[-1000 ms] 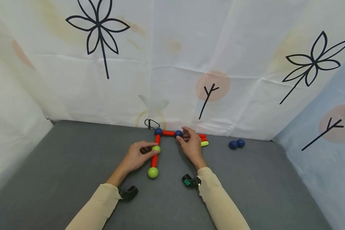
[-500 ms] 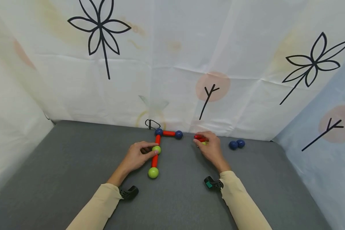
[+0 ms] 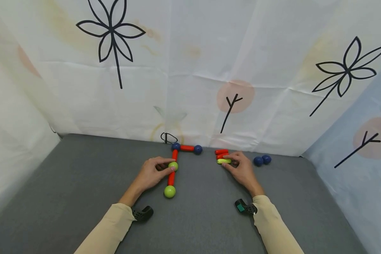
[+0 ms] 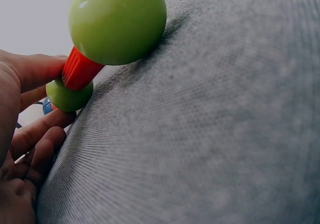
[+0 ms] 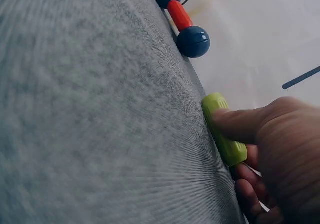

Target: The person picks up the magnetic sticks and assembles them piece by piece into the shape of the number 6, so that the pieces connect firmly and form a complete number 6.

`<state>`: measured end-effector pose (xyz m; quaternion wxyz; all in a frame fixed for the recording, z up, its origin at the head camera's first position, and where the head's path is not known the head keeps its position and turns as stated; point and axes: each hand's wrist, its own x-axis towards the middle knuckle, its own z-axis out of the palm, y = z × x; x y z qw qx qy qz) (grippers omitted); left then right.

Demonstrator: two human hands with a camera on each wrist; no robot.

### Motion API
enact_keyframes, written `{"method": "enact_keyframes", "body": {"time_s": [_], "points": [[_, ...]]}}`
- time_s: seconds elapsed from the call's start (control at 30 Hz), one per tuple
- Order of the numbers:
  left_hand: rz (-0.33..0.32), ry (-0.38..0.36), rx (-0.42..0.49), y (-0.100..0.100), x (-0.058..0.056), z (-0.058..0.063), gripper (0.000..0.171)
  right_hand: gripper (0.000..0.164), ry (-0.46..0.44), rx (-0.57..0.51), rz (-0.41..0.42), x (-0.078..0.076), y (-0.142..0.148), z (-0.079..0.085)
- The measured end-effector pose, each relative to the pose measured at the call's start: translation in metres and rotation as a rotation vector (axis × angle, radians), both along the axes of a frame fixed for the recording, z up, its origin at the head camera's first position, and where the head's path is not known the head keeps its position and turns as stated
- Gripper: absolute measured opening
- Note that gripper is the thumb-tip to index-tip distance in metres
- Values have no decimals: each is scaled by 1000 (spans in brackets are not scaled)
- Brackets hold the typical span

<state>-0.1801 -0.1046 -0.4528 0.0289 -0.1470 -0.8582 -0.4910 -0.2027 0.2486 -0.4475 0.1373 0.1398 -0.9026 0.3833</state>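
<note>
My left hand pinches a green ball midway along a chain of balls and red rods. From it one red rod runs to a nearer green ball, and another runs back to a blue ball. There the chain turns right through a red rod to a second blue ball. To the right, my right hand grips a yellow-green rod, its thumb pressed on the side. Two red rods lie just behind that rod, one partly under the fingers.
Two loose blue balls sit side by side on the grey cloth surface, beyond my right hand. A white patterned curtain rises along the back edge, with hanging fabric on both sides.
My right hand has left the blue ball at the chain's right end and moved right to the loose rods, now gripping the yellow-green one. My left hand stays on the green ball.
</note>
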Motion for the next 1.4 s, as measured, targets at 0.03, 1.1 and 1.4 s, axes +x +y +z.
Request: {"method": "enact_keyframes", "body": {"time_s": [0.03, 1.1, 1.4], "points": [[0, -1, 2, 0, 0, 0, 31, 27, -6, 1, -5, 0, 0, -1], [8, 34, -14, -2, 2, -3, 31, 27, -9, -64, 185, 15, -43, 13], [17, 11, -33, 0, 0, 0, 31, 26, -66, -86, 266, 22, -79, 12]]}}
